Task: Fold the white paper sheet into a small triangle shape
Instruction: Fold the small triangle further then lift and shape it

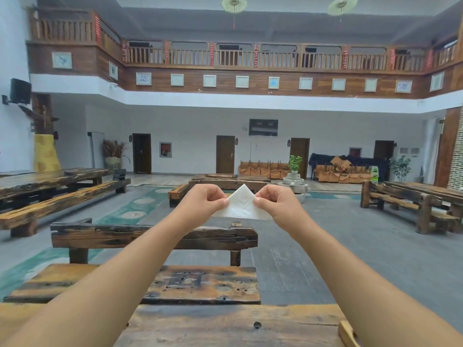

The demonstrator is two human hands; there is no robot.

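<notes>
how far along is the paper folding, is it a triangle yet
Mostly done: the white paper already shows a triangular outline with a peak on top and a visible crease. In hand: the left hand and right hand pinch its two sides in mid-air, above the wooden bench. Left: probably another fold to make it smaller, then pressing the creases.

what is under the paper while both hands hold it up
The folded white paper is pinched in the air by the left hand and right hand; a dark wooden bench and grey floor lie below.
</notes>
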